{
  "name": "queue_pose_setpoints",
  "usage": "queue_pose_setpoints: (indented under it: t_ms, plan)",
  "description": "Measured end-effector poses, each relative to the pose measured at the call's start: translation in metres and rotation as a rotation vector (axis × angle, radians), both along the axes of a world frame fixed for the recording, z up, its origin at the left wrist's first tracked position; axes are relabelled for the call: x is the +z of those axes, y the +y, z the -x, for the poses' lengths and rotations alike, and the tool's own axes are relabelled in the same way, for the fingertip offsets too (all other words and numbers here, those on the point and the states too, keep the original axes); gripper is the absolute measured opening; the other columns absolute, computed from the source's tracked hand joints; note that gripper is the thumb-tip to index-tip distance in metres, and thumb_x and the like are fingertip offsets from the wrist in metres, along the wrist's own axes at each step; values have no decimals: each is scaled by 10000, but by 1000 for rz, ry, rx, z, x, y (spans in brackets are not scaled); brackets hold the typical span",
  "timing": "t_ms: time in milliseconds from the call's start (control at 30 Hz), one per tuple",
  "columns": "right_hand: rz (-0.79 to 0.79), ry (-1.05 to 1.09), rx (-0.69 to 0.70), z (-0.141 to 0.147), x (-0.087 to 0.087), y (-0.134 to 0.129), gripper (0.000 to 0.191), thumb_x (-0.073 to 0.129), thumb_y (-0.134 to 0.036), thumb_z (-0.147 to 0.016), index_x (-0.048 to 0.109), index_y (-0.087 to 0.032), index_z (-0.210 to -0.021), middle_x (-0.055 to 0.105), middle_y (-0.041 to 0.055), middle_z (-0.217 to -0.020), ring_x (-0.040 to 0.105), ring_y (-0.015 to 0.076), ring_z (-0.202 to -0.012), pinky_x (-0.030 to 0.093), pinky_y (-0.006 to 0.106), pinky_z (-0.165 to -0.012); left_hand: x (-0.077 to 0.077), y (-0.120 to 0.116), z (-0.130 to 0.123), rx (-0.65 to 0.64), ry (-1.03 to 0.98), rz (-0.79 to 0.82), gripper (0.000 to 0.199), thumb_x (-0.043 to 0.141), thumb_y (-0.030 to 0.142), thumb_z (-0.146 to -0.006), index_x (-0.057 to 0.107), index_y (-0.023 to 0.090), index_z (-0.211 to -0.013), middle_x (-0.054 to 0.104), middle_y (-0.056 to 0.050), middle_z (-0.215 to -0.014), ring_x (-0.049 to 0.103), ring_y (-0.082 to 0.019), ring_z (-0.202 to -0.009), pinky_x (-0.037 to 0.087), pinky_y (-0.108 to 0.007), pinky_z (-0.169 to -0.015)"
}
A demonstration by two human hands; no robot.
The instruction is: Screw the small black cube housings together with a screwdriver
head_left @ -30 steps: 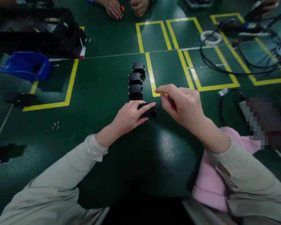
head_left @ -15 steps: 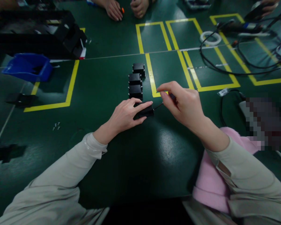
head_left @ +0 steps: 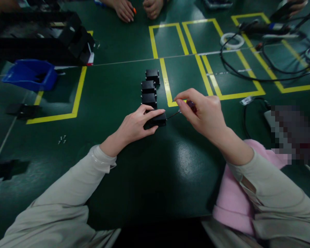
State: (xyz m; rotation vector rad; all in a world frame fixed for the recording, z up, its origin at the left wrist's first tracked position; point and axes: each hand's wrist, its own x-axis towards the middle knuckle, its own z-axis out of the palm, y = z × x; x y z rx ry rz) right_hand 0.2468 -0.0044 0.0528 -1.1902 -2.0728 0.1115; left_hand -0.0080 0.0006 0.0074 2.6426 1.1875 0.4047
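Observation:
Thumb and fingers of my left hand [head_left: 134, 125] grip a small black block [head_left: 160, 119] on the green table [head_left: 155, 162]. In my right hand [head_left: 204, 112] is a screwdriver [head_left: 191, 105] with a dark handle; its thin shaft slants down left, and the tip meets the block's right end, by a small screw. Beyond my left hand, three similar black blocks [head_left: 148, 86] stand in a column, with small shiny screws at their ends. Several loose screws [head_left: 62, 139] lie on the table to the left.
A blue bin [head_left: 31, 74] and a long black housing [head_left: 41, 43] occupy the left. Another person's hands [head_left: 153, 7] rest at the far side. Black cable [head_left: 245, 76] and a white ring [head_left: 231, 40] lie right, a pink cloth [head_left: 235, 196] near my right forearm.
My left hand and the gripped block have shifted slightly left and up. The screwdriver tip stays at the block's right end, and more of its handle shows in my right hand.

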Motion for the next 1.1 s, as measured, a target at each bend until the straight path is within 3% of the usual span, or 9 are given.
queue_pose_setpoints:
  t_ms: [333,567,767,1100]
  plan:
    - [-22,-7,3,0,-1,0,198,540,-337,-985,697,-217,-978,628,-27,-614,571,93,-502,362,245,-540,9,2,-3,20,-170,183,570,674,266,-905,545,290,-1459,562,-72,-1314,599,-224,-1155,536,-376,-985]
    - [-26,-24,3,0,-2,1,179,555,-331,-976,691,-215,-964,647,-21,-626,599,103,-512,352,242,-533,9,-1,-5,78,-233,248,569,675,238,-890,562,313,-1443,546,-61,-1351,605,-206,-1106,558,-291,-822]
    - [-24,-34,-7,0,-3,2,203,540,-349,-980,691,-213,-968,639,-22,-622,578,96,-506,349,234,-540,6,-2,-8,80,-259,173,548,709,257,-892,568,268,-1421,535,-77,-1375,567,-252,-1263,496,-425,-1084]
    - [24,-12,-22,1,1,1,223,543,-336,-978,710,-188,-962,659,-18,-631,612,102,-536,378,236,-576,-3,-4,-12,76,-311,97,528,728,196,-887,578,238,-1392,573,-90,-1346,580,-240,-1269,482,-427,-1102]
